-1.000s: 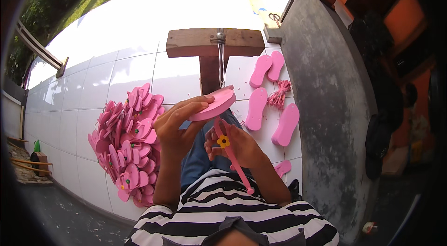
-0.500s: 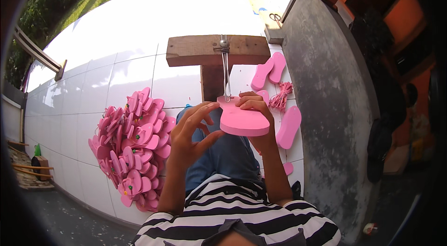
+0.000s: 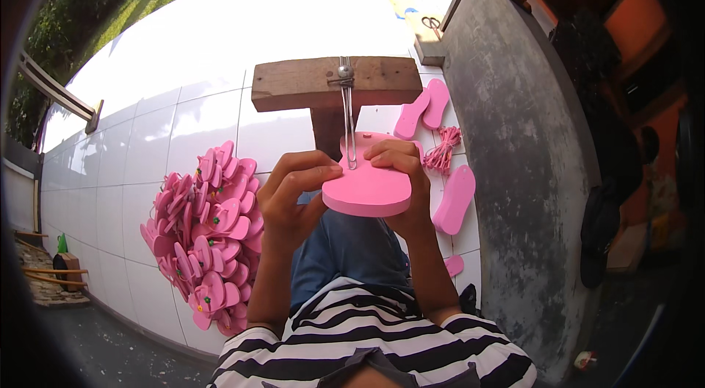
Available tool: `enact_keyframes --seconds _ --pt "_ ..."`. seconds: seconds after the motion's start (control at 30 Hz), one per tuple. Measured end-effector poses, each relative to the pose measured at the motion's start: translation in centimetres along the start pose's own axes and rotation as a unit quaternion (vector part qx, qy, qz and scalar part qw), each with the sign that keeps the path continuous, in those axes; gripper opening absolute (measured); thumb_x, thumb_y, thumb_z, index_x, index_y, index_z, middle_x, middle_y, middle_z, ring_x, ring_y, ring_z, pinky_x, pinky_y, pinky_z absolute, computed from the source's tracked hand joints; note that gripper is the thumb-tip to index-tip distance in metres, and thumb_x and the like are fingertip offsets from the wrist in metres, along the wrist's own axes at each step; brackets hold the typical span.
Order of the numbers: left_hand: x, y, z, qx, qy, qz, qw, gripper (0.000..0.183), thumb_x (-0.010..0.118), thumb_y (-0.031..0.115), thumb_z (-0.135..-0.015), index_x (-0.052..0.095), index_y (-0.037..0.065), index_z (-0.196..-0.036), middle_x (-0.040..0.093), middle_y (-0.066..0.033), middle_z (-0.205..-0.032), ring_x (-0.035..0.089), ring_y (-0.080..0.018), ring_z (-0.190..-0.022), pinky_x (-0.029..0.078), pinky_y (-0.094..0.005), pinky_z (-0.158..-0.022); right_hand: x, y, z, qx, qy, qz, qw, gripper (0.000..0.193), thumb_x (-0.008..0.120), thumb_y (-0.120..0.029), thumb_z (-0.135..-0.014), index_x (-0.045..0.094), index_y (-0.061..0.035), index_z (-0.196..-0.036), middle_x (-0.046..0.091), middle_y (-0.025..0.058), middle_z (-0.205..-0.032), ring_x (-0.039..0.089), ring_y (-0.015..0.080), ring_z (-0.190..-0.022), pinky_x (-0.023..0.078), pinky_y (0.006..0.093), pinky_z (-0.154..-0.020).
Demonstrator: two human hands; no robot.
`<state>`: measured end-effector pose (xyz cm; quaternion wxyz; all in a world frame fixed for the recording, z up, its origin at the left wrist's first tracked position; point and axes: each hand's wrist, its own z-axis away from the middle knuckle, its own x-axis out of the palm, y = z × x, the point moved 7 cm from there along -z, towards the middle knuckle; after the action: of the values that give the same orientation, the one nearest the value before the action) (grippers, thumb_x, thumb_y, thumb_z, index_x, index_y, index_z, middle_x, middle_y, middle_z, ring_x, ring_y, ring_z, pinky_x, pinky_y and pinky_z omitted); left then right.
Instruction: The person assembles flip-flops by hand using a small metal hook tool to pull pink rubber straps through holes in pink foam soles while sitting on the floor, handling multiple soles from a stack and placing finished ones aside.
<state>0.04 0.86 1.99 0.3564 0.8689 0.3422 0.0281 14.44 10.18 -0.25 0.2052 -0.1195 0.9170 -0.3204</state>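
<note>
Between my hands is a pink flip-flop sole, held level above my lap. My left hand pinches its left edge, thumb below and fingers at the rim. Gripping the right side, my right hand lays its fingertips on the top face. A thin looped metal rod comes down from a wooden T-shaped stand, fastened at the crossbar near a metal ball. The rod's rounded end lies over the sole's top face, between my fingers. A small hole shows near the sole's far end.
A large heap of pink flip-flops lies on the white tiles to the left. To the right are loose pink soles and a bundle of pink straps. Scissors rest on a ledge beside the grey wall.
My left hand has closed onto the sole's left edge from an open pose. The sole has shifted slightly left, and the rod's end now overlaps more of its top face.
</note>
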Motion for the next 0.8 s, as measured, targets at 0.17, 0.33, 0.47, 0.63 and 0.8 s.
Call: enact_keyframes --seconds 0.17,0.33,0.47,0.63,0.8 --pt "0.5 0.7 -1.4 -0.092 -0.006 0.048 0.995 0.024 0.076 -0.002 -0.080 0.066 -0.001 -0.101 0.065 -0.0103 -0.100 0.068 -0.0138 -0.086 0.061 -0.0248 -0.067 -0.4 -0.2 0.1 0.102 0.007 -0.015 0.995 0.041 0.072 -0.016 -0.086 0.052 -0.0049 -0.120 0.062 0.0126 -0.110 0.061 0.0298 -0.106 0.046 0.0400 -0.092" --pt "1.1 0.4 -2.3 -0.245 -0.030 0.142 0.959 0.021 0.074 -0.001 -0.083 0.065 -0.003 -0.101 0.065 -0.0101 -0.099 0.070 -0.0146 -0.083 0.062 -0.0250 -0.065 -0.3 -0.6 0.5 0.307 0.002 -0.143 0.941 0.055 0.071 -0.019 -0.090 0.045 -0.0017 -0.135 0.061 0.0141 -0.112 0.061 0.0265 -0.105 0.048 0.0398 -0.093" --pt "1.3 0.0 -3.1 -0.290 -0.033 0.145 0.945 0.018 0.073 -0.001 -0.084 0.063 -0.003 -0.099 0.064 -0.0099 -0.098 0.070 -0.0146 -0.080 0.062 -0.0252 -0.064 -0.5 0.0 -0.2 0.270 -0.004 -0.120 0.955 0.067 0.070 -0.020 -0.091 0.037 -0.0020 -0.146 0.052 0.0161 -0.121 0.055 0.0278 -0.114 0.046 0.0399 -0.097" --pt "1.3 -2.8 -4.1 -0.254 0.028 0.101 0.962 0.022 0.073 0.001 -0.085 0.057 -0.001 -0.100 0.065 -0.0094 -0.094 0.071 -0.0155 -0.078 0.062 -0.0268 -0.062 0.4 1.7 -1.9 0.211 0.026 0.053 0.976 0.072 0.071 -0.024 -0.091 0.034 -0.0030 -0.149 0.040 0.0182 -0.126 0.044 0.0301 -0.118 0.040 0.0421 -0.099" --pt "1.6 -4.1 -7.9 -0.195 0.035 -0.038 0.980 0.023 0.076 0.007 -0.085 0.058 0.000 -0.098 0.066 -0.0073 -0.081 0.070 -0.0148 -0.071 0.059 -0.0260 -0.057 1.5 4.1 -3.8 0.146 0.184 0.153 0.960 0.085 0.078 -0.029 -0.085 0.029 -0.0031 -0.149 0.034 0.0177 -0.123 0.038 0.0272 -0.111 0.037 0.0413 -0.096"
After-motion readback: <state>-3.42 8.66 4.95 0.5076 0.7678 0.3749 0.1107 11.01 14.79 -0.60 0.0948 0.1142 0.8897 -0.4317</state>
